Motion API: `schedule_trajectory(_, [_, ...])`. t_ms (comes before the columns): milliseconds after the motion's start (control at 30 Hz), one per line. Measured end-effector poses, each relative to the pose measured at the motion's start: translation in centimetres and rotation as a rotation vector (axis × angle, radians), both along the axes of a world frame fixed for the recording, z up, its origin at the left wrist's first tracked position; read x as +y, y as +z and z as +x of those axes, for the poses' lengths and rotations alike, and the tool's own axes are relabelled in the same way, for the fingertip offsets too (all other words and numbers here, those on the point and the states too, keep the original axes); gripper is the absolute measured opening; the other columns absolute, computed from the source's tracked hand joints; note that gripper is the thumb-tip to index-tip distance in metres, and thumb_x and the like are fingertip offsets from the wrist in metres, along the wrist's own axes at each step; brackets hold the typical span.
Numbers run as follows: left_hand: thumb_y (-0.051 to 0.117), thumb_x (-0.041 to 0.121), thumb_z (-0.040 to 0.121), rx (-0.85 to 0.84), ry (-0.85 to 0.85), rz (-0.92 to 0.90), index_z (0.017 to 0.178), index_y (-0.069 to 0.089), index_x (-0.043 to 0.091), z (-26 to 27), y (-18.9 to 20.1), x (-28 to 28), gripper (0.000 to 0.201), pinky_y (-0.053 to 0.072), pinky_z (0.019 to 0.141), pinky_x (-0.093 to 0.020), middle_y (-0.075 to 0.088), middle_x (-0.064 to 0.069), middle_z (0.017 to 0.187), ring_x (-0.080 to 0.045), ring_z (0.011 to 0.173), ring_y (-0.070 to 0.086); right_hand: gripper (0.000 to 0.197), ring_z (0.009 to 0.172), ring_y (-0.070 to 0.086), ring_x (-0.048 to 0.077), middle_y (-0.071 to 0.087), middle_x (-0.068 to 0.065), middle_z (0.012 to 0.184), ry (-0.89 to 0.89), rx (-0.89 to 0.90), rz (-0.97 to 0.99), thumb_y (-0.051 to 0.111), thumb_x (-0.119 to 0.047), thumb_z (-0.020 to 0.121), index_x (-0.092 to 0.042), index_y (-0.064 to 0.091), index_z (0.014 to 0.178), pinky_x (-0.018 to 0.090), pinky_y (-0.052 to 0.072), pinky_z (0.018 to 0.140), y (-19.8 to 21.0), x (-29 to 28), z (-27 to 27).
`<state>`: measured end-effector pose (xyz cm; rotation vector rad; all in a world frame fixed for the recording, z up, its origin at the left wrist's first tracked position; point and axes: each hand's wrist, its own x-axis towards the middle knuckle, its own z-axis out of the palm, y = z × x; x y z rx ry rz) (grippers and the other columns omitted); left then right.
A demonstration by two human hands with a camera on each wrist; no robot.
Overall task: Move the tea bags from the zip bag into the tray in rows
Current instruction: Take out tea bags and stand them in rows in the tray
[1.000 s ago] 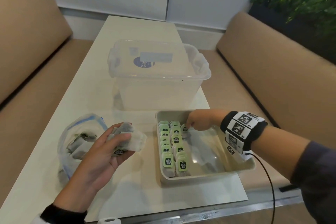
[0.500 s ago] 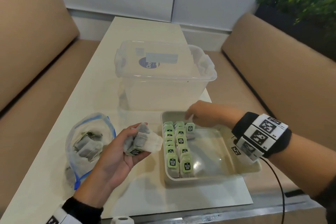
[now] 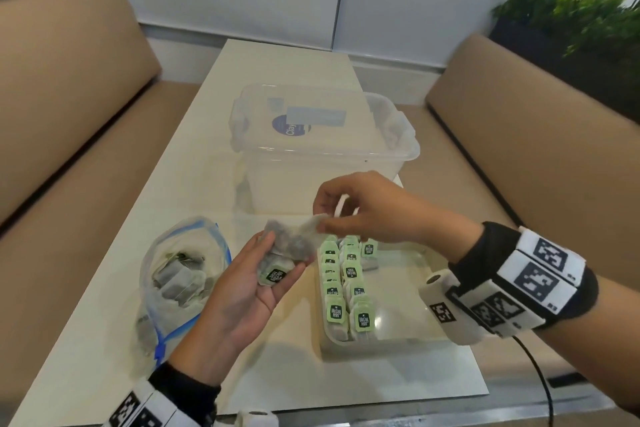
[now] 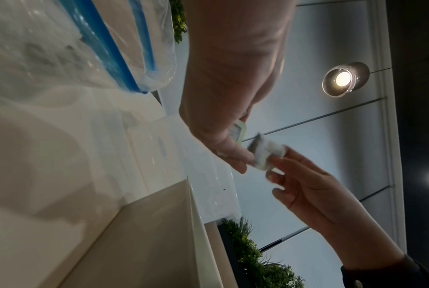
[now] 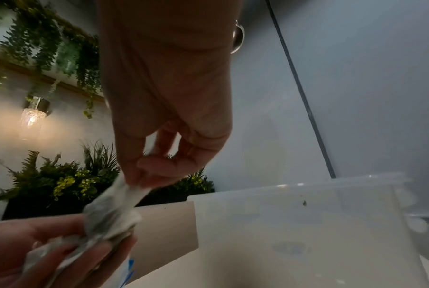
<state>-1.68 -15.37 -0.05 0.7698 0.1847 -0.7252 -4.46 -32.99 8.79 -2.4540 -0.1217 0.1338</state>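
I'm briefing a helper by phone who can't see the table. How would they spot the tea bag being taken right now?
Start at the clear lidded box mid-table; just in front of it two hands meet above the tray. The left hand cups a small bunch; the tea bag wanted is the top one, pinched at its corner by the right hand, unlike the tagged ones standing in rows.
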Motion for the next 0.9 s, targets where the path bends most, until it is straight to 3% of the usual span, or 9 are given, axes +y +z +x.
schedule_trajectory(133, [0.052, 0.015, 0.092, 0.003, -0.102, -0.021, 0.097, 0.065, 0.007, -0.4, 0.5, 0.3, 0.016, 0.058, 0.053, -0.026, 0.074, -0.013, 0.094, -0.038, 0.085, 0.071, 0.016, 0.065, 0.045, 0.012, 0.052, 0.016, 0.082, 0.208, -0.099, 0.227, 0.067, -0.005, 0.083, -0.020, 0.070, 0.090, 0.012, 0.039, 0.065, 1.5, -0.4, 0.0])
schedule_trajectory(233, [0.058, 0.015, 0.078, -0.013, -0.206, -0.037, 0.107, 0.065, 0.006, -0.7, 1.0, 0.3, 0.031, 0.058, 0.052, -0.025, 0.074, -0.015, 0.096, -0.038, 0.083, 0.071, 0.027, 0.079, 0.054, 0.036, 0.063, 0.003, 0.088, 0.341, 0.019, 0.342, 0.055, 0.006, 0.082, -0.016, 0.068, 0.090, 0.033, 0.047, 0.072, 1.5, -0.5, 0.0])
schedule_trajectory(300, [0.057, 0.013, 0.077, -0.020, -0.249, -0.055, 0.107, 0.066, 0.008, -0.6, 1.1, 0.3, 0.032, 0.058, 0.053, -0.025, 0.073, -0.016, 0.100, -0.039, 0.085, 0.070, 0.027, 0.086, 0.057, 0.041, 0.064, 0.012, 0.093, 0.353, 0.103, 0.300, 0.052, 0.002, 0.079, -0.018, 0.067, 0.089, 0.042, 0.048, 0.074, 1.5, -0.5, 0.2])
schedule_trajectory(333, [0.055, 0.009, 0.077, -0.007, -0.257, -0.080, 0.105, 0.067, 0.009, -0.5, 1.0, 0.4, 0.030, 0.058, 0.053, -0.026, 0.072, -0.017, 0.103, -0.040, 0.086, 0.070, 0.023, 0.087, 0.058, 0.039, 0.065, 0.012, 0.093, 0.333, 0.141, 0.245, 0.053, -0.005, 0.078, -0.020, 0.067, 0.087, 0.038, 0.047, 0.072, 1.6, -0.5, 0.2])
schedule_trajectory(433, [0.051, -0.001, 0.073, 0.005, -0.276, -0.123, 0.098, 0.069, 0.009, -0.4, 0.5, 0.7, 0.032, 0.059, 0.053, -0.028, 0.070, -0.019, 0.109, -0.045, 0.092, 0.067, 0.007, 0.077, 0.058, 0.015, 0.062, -0.004, 0.081, 0.265, 0.153, 0.021, 0.061, -0.015, 0.078, -0.021, 0.062, 0.078, 0.013, 0.042, 0.067, 1.8, -0.5, 0.2])
schedule_trajectory(533, [0.058, -0.009, 0.069, -0.078, -0.321, -0.100, 0.102, 0.067, 0.006, -0.7, 0.1, 0.6, 0.038, 0.058, 0.055, -0.026, 0.070, -0.018, 0.107, -0.045, 0.096, 0.066, 0.014, 0.067, 0.061, 0.007, 0.062, -0.006, 0.077, 0.294, 0.097, -0.170, 0.062, -0.008, 0.079, -0.022, 0.057, 0.080, 0.015, 0.049, 0.065, 2.0, -0.1, 0.6])
schedule_trajectory(700, [0.068, 0.009, 0.069, -0.149, -0.290, 0.012, 0.109, 0.063, 0.005, -1.3, 0.1, -0.2, 0.040, 0.057, 0.056, -0.023, 0.072, -0.014, 0.097, -0.036, 0.085, 0.070, 0.020, 0.063, 0.057, 0.003, 0.052, -0.017, 0.067, 0.324, -0.048, -0.306, 0.066, -0.012, 0.081, -0.026, 0.055, 0.090, 0.013, 0.044, 0.060, 1.9, 0.7, 0.9])
schedule_trajectory(800, [0.067, 0.013, 0.068, -0.139, -0.242, 0.036, 0.103, 0.064, 0.004, -1.3, 0.0, -0.5, 0.036, 0.057, 0.054, -0.022, 0.072, -0.014, 0.093, -0.033, 0.080, 0.071, 0.019, 0.066, 0.055, -0.004, 0.053, -0.017, 0.074, 0.287, -0.118, -0.284, 0.072, -0.013, 0.077, -0.023, 0.058, 0.086, 0.009, 0.043, 0.060, 1.5, 0.9, 0.9])
schedule_trajectory(900, [0.067, 0.012, 0.070, -0.116, -0.226, 0.035, 0.104, 0.065, 0.004, -1.2, -0.3, -0.4, 0.035, 0.057, 0.055, -0.022, 0.072, -0.015, 0.097, -0.035, 0.084, 0.071, 0.014, 0.070, 0.061, 0.001, 0.056, -0.019, 0.076, 0.215, -0.143, -0.210, 0.075, -0.011, 0.076, -0.019, 0.066, 0.082, 0.006, 0.043, 0.061, 1.4, 0.4, 0.5])
